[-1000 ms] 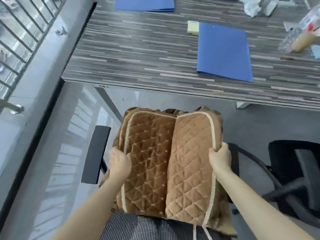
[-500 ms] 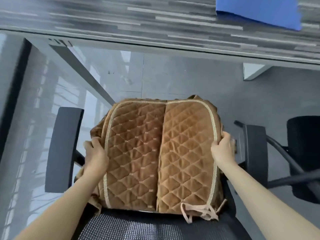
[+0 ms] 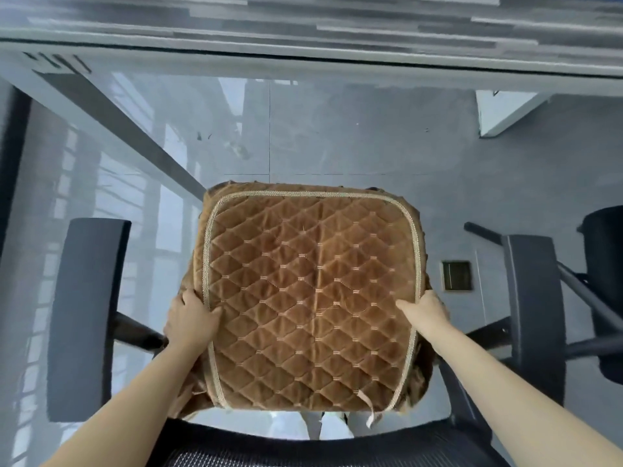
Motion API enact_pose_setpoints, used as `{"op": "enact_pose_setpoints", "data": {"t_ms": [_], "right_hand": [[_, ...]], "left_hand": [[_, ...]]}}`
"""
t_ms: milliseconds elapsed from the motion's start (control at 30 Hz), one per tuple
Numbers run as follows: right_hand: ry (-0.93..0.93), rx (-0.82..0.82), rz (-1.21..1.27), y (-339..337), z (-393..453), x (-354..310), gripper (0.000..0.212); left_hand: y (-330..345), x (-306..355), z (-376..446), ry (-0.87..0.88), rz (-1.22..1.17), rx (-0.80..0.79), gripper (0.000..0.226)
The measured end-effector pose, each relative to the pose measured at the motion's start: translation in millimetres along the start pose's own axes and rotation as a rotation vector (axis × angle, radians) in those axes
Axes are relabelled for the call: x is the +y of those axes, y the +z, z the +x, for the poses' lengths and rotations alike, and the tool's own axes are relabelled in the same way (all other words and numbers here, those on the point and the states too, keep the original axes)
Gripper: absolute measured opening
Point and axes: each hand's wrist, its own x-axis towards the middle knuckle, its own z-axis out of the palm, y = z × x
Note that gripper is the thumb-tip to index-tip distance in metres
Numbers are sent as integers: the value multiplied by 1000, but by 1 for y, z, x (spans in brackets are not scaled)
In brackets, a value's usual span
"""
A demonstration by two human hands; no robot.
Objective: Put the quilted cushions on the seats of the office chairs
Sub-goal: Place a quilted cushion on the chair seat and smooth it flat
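Head view: L hand (image 3: 190,320) & R hand (image 3: 426,311) grip brown cushion (image 3: 310,298) edges; fingers curled under, prob. above chair seat.

Brown fills the middle: the quilted cushion (image 3: 310,298) shows a warm caramel velvet, stitched in a diamond grid with small pale tan bars at each crossing. A beige braided trim runs round its edge, and a pale pinkish-tan tie (image 3: 369,407) dangles at 5 o'clock. The armrests (image 3: 84,315) at 9 and 3 o'clock are matte charcoal grey. At 6 o'clock, the chair back (image 3: 303,456) is black mesh, finely speckled. The floor (image 3: 337,136) is glossy blue-grey, carrying pale window reflections at 9 o'clock. Up at 12, the desk (image 3: 303,21) shows streaked grey woodgrain in dark and light bands.
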Motion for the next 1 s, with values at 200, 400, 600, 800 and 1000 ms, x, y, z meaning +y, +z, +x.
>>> {"op": "enact_pose_setpoints", "data": {"t_ms": [200, 400, 600, 800, 1000], "right_hand": [[10, 142, 280, 1, 5, -5, 53], [-146, 247, 313, -20, 1, -38, 50], [-109, 226, 202, -14, -7, -33, 50], [-86, 252, -49, -3, -11, -26, 66], [-93, 151, 8, 5, -9, -48, 83]], "left_hand": [[-1, 9, 3, 17, -140, 156, 61], [-20, 36, 16, 103, -385, 229, 42], [-15, 32, 9, 29, -168, 265, 49], [0, 21, 0, 23, -65, 253, 72], [0, 30, 18, 157, -106, 188, 68]]}}
